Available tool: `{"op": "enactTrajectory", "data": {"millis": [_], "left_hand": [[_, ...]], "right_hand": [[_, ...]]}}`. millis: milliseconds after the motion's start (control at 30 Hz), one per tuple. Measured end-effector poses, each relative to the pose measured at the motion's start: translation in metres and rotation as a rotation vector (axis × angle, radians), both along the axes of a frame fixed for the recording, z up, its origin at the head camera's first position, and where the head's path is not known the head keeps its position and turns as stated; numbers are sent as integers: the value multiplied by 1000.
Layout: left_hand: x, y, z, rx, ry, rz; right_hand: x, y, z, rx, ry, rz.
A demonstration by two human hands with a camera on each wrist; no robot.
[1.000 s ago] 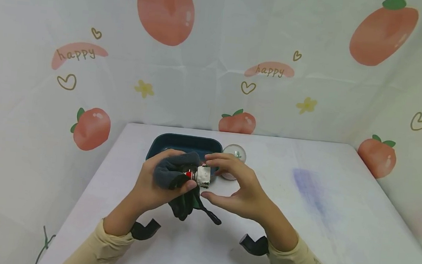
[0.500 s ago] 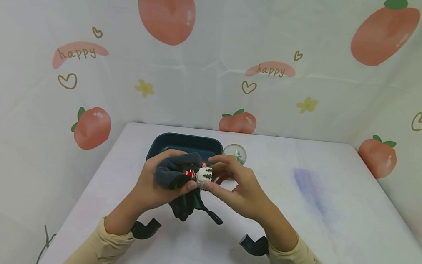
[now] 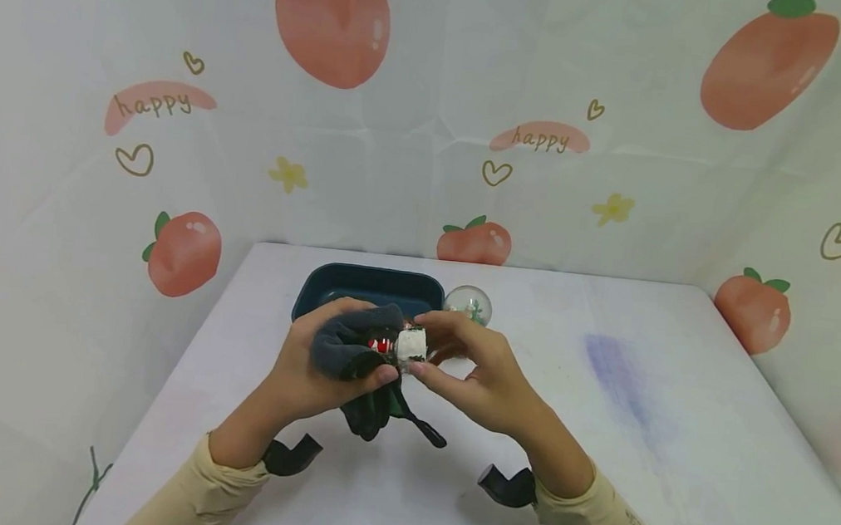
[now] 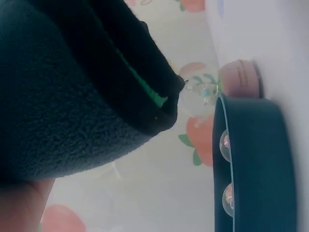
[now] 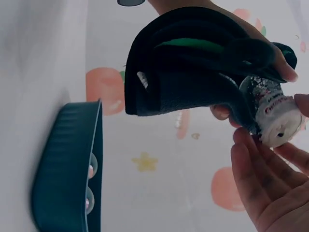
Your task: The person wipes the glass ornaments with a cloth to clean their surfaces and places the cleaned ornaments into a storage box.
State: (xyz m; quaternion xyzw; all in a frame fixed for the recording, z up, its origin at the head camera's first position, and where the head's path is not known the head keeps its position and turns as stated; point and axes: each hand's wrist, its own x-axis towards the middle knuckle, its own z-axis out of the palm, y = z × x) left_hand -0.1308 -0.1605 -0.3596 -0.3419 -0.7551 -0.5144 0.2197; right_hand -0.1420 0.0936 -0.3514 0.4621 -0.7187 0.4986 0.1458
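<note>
My left hand point(image 3: 321, 366) grips a dark blue-green fleece cloth point(image 3: 350, 335) wrapped round the glass of a small snow globe point(image 3: 411, 345). The cloth's lower part and a loop hang below that hand. From the globe, a white base with lettering sticks out toward the right, and a red figure shows near the glass. My right hand point(image 3: 481, 376) holds the base between thumb and fingers. In the right wrist view, the fingers point(image 5: 256, 179) lie along the underside of the globe's base point(image 5: 285, 128). Most of the glass is hidden by the cloth point(image 5: 188, 92).
Behind my hands stands a dark teal tray point(image 3: 382, 271). Two clear globes point(image 5: 90, 198) sit inside it. Another snow globe point(image 3: 471, 302) with a pink base point(image 4: 240, 79) stands to the tray's right, partly behind my right hand. White table surface point(image 3: 678, 402) extends rightward.
My right hand, apart from the globe a second ago, has closed in and taken hold of the base. The base has turned, its printed trees showing half a second ago and a plain white side now.
</note>
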Motion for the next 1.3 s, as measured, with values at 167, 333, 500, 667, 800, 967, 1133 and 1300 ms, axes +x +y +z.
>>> {"op": "enactTrajectory", "data": {"millis": [167,333,500,667,800,967,1133,1300], "left_hand": [[0,0,0,12,-18,-20],[0,-2,1,10,-3,16],[1,-3,1,-7,-17,47],[0,-2,1,-14,-27,43],[-1,-2,0,-9,-27,33],[-1,-2,0,-5,-18,32],[-2,-2,-1,-18,-8,47],[-2,-3,-2,-21,-24,43]], "right_hand": [[2,0,1,2,-33,-26],[2,3,0,-56,-49,-33],[2,4,0,-87,-109,-64],[2,2,0,-136,-141,-54],[1,0,0,-160,-127,-62],[-1,-1,-1,-128,-98,-26],[-5,-2,-2,-98,26,4],[-6,-2,-3,-96,68,-8]]}}
